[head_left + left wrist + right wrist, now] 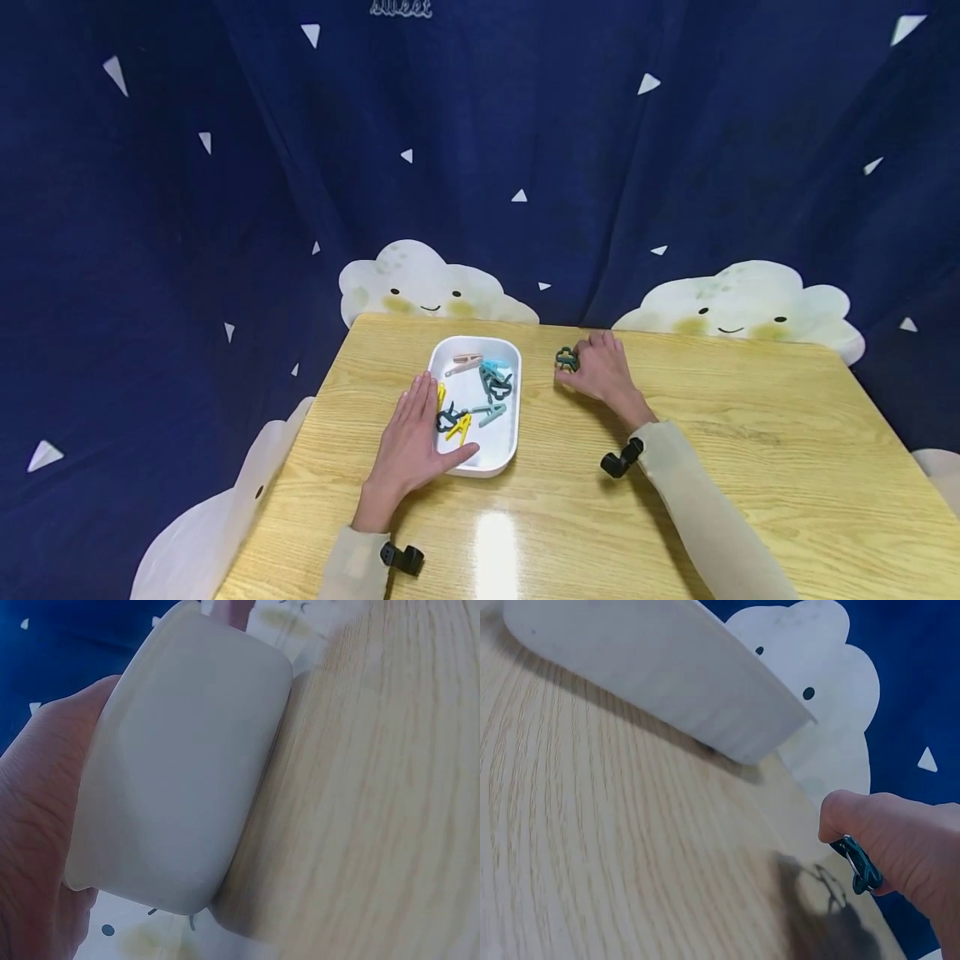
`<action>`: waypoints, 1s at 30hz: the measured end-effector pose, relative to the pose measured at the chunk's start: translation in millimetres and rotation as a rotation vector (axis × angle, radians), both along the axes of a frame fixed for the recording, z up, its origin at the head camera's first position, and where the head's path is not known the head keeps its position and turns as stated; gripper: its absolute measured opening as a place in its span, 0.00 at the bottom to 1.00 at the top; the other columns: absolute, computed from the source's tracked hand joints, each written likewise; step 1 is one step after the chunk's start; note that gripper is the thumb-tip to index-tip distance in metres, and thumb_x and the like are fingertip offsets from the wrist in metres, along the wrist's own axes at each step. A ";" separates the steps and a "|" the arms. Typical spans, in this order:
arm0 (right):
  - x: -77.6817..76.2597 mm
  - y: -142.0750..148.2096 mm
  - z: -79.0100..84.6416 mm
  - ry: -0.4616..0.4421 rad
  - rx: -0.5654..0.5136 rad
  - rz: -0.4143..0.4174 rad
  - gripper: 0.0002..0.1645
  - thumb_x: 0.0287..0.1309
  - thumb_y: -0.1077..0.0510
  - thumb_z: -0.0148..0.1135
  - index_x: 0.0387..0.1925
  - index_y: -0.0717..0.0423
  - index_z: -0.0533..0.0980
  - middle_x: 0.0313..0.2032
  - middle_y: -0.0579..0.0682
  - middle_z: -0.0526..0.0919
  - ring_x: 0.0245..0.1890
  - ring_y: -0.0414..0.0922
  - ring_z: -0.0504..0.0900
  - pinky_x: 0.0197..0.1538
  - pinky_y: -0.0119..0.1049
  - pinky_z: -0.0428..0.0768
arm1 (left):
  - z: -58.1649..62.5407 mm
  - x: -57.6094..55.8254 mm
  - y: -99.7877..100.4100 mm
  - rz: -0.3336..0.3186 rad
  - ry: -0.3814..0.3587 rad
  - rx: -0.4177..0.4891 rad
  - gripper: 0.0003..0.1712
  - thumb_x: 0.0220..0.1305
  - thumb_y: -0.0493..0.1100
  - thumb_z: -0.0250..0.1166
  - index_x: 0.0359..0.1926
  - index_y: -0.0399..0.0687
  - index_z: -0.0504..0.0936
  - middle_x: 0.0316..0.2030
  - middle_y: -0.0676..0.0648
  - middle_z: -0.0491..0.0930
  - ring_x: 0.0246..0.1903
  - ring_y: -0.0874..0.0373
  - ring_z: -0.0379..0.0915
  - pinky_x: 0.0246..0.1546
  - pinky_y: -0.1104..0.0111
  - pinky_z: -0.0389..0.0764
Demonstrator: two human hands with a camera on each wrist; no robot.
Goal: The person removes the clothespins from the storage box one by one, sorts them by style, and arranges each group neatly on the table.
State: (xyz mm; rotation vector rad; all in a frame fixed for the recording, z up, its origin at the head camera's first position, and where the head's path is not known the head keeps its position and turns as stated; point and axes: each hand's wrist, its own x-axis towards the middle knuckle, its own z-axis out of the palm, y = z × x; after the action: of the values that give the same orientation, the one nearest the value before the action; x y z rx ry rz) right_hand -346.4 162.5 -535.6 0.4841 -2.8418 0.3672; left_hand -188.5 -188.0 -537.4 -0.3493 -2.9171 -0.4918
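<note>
A white plastic tray (512,442) stands on the table with several clips in it: yellow clips (460,428), a pink clip (467,361), grey-green clips (491,412) and dark green ones (498,387). My left hand (410,440) rests along the tray's left rim, fingers straight and thumb spread over the near edge. To the right of the tray, my right hand (602,369) pinches a dark green clip (567,359) between thumb and fingers. In the right wrist view this clip (862,868) shows a metal spring, held over the table with its shadow below.
The wooden table (750,433) reaches from the tray out to the right. A dark blue curtain (480,125) with white triangles and smiling clouds hangs behind its far edge. Each wrist wears a black strap camera (622,458).
</note>
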 end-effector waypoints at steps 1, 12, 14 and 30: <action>-0.8 0.4 -2.3 -0.008 -0.001 -0.004 0.36 0.45 0.32 0.70 0.34 0.63 0.82 0.36 0.58 0.75 0.44 0.59 0.68 0.44 0.50 0.66 | 0.0 -0.1 0.1 0.000 -0.001 0.001 0.77 0.54 0.89 0.54 0.83 0.36 0.42 0.83 0.40 0.40 0.83 0.51 0.32 0.82 0.57 0.42; -2.7 4.4 -16.6 -0.051 0.004 -0.027 0.36 0.45 0.31 0.70 0.34 0.62 0.80 0.36 0.57 0.74 0.42 0.58 0.67 0.43 0.50 0.65 | -0.2 0.0 0.8 -0.004 -0.011 0.014 0.77 0.54 0.88 0.55 0.83 0.37 0.41 0.84 0.40 0.40 0.83 0.51 0.32 0.82 0.57 0.42; -2.9 4.3 -18.5 -0.058 0.006 -0.032 0.37 0.46 0.31 0.69 0.35 0.62 0.80 0.37 0.57 0.74 0.42 0.57 0.66 0.43 0.49 0.65 | -0.4 0.0 0.6 -0.006 -0.007 0.017 0.77 0.54 0.88 0.55 0.83 0.37 0.41 0.84 0.40 0.41 0.83 0.50 0.32 0.82 0.56 0.43; -2.3 3.8 -25.7 -0.037 -0.031 -0.045 0.41 0.49 0.30 0.68 0.43 0.65 0.83 0.40 0.58 0.76 0.44 0.58 0.66 0.44 0.49 0.65 | -1.7 0.0 -1.3 -0.008 0.018 0.026 0.77 0.55 0.88 0.55 0.83 0.35 0.42 0.83 0.38 0.42 0.83 0.46 0.37 0.82 0.55 0.45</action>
State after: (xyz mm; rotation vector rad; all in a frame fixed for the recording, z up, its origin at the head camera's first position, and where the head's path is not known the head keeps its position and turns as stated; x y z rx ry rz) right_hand -348.7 166.3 -561.3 0.4103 -2.8726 0.4144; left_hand -188.5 -189.2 -539.1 -0.3600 -2.8908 -0.5243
